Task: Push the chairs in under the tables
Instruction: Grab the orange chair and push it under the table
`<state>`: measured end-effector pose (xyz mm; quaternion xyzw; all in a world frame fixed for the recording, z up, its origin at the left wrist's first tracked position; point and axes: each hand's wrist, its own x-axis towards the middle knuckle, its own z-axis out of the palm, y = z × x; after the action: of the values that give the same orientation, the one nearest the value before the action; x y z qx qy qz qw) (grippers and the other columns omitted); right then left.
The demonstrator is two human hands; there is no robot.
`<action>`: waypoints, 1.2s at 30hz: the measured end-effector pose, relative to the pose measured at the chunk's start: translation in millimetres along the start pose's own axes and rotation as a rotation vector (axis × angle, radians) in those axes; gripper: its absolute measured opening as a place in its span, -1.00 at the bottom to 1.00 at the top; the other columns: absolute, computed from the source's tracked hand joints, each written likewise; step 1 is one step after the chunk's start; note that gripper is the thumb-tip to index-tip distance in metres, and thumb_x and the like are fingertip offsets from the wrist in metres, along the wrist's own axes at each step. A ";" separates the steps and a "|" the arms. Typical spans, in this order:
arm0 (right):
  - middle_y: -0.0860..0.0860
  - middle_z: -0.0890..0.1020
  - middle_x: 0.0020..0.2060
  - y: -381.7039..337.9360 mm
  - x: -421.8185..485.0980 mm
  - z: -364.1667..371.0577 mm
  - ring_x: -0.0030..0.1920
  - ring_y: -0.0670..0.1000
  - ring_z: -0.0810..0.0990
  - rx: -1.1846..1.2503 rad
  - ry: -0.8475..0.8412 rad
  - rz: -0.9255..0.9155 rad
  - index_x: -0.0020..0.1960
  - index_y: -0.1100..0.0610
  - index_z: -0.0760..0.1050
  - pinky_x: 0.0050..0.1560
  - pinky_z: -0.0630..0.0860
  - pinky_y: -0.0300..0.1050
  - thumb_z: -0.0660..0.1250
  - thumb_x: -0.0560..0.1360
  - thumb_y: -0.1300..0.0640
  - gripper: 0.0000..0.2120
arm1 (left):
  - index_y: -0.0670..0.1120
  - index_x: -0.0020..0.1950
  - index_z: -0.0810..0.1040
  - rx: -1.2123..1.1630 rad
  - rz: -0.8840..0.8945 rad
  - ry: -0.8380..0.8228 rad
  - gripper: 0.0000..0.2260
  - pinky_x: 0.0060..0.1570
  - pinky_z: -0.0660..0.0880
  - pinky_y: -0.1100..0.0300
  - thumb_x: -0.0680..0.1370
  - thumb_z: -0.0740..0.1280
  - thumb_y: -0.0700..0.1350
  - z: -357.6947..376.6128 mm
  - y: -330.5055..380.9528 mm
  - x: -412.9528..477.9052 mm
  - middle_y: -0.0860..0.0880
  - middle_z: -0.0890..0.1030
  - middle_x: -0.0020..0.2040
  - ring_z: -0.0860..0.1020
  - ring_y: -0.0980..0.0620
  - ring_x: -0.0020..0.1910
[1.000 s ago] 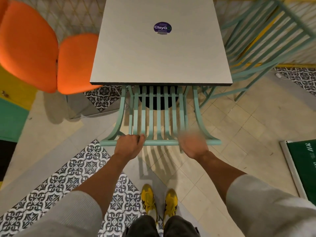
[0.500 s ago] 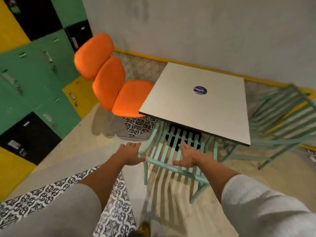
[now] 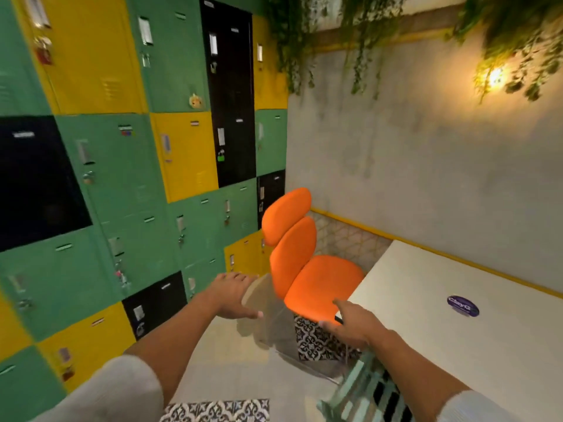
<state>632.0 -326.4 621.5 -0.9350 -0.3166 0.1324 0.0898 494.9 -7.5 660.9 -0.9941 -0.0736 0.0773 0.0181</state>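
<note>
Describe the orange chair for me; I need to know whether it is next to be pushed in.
The orange chair has three padded, rounded cushions: a headrest, a backrest and a seat, all plain orange and apparently upholstered. It stands upright beside the white table, its seat close to the table's corner but not under the top, its back toward the lockers. Its base is hard to make out. Neither the left hand nor the right hand touches it.
</note>
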 end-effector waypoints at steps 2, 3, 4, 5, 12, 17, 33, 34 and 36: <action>0.10 0.41 0.57 -19.8 16.7 -5.2 0.48 0.15 0.47 -0.001 0.007 -0.007 0.68 0.06 0.16 0.40 0.46 0.06 0.22 0.56 -0.44 -0.12 | 0.04 0.77 0.02 0.000 0.010 0.028 0.05 0.65 0.13 -0.21 0.48 0.27 0.58 -10.4 -22.3 9.6 -0.08 0.20 0.74 0.16 -0.15 0.72; 0.10 0.39 0.59 -27.7 24.4 -7.6 0.50 0.16 0.45 -0.011 0.000 -0.010 0.69 0.06 0.15 0.43 0.44 0.06 0.22 0.56 -0.43 -0.12 | 0.04 0.77 0.03 0.003 0.016 0.033 0.05 0.66 0.12 -0.21 0.47 0.28 0.58 -13.2 -31.6 15.2 -0.08 0.19 0.75 0.15 -0.14 0.72; 0.10 0.37 0.60 -36.1 33.5 -9.3 0.52 0.16 0.42 -0.024 -0.006 -0.012 0.69 0.07 0.14 0.44 0.42 0.05 0.23 0.56 -0.42 -0.11 | 0.05 0.77 0.03 0.000 0.025 0.033 0.05 0.67 0.09 -0.22 0.47 0.29 0.58 -14.2 -42.1 22.0 -0.07 0.17 0.75 0.13 -0.13 0.73; 0.11 0.36 0.60 -45.3 44.9 -10.6 0.53 0.17 0.40 -0.033 -0.008 -0.012 0.69 0.09 0.14 0.45 0.41 0.04 0.24 0.56 -0.42 -0.10 | 0.05 0.77 0.03 -0.006 0.038 0.033 0.05 0.68 0.07 -0.23 0.47 0.30 0.58 -13.4 -53.7 30.5 -0.07 0.15 0.76 0.11 -0.13 0.74; 0.15 0.51 0.47 -133.2 150.9 -36.3 0.43 0.21 0.50 -0.057 0.035 0.024 0.59 0.15 0.31 0.34 0.51 0.13 0.24 0.58 -0.42 -0.18 | 0.02 0.76 0.06 0.036 0.115 0.056 -0.01 0.69 0.12 -0.20 0.52 0.38 0.47 -33.2 -165.3 97.3 -0.06 0.17 0.75 0.13 -0.12 0.73; 0.17 0.53 0.45 -193.1 222.9 -41.2 0.40 0.22 0.53 -0.047 0.028 0.039 0.59 0.18 0.31 0.34 0.52 0.21 0.23 0.60 -0.41 -0.18 | 0.00 0.74 0.16 0.043 0.190 0.069 -0.11 0.63 0.25 -0.18 0.56 0.43 0.35 -37.7 -247.6 140.0 -0.09 0.26 0.71 0.25 -0.13 0.67; 0.23 0.41 0.53 -254.5 494.1 -71.2 0.47 0.26 0.46 -0.061 -0.005 0.190 0.64 0.22 0.19 0.39 0.50 0.16 0.26 0.56 -0.44 -0.07 | 0.01 0.76 0.07 0.025 0.271 0.005 0.03 0.63 0.23 -0.29 0.49 0.37 0.51 -55.8 -383.7 340.6 -0.07 0.21 0.74 0.21 -0.17 0.70; 0.23 0.43 0.52 -249.8 515.7 -66.9 0.46 0.26 0.47 -0.044 -0.004 0.210 0.64 0.22 0.20 0.38 0.51 0.16 0.26 0.57 -0.43 -0.08 | 0.01 0.76 0.06 0.038 0.281 -0.012 0.04 0.63 0.23 -0.30 0.49 0.37 0.51 -52.3 -393.9 355.8 -0.06 0.20 0.75 0.20 -0.17 0.70; 0.24 0.44 0.51 -240.2 560.6 -63.6 0.45 0.27 0.48 -0.005 -0.016 0.278 0.63 0.23 0.20 0.37 0.51 0.15 0.26 0.59 -0.40 -0.10 | 0.02 0.76 0.06 0.067 0.300 -0.054 0.02 0.64 0.22 -0.29 0.50 0.37 0.50 -51.9 -417.8 391.7 -0.05 0.20 0.75 0.20 -0.17 0.70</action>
<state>943.4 201.7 635.4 -0.9689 -0.1853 0.1504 0.0659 825.8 462.7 672.8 -0.9903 0.0781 0.1084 0.0373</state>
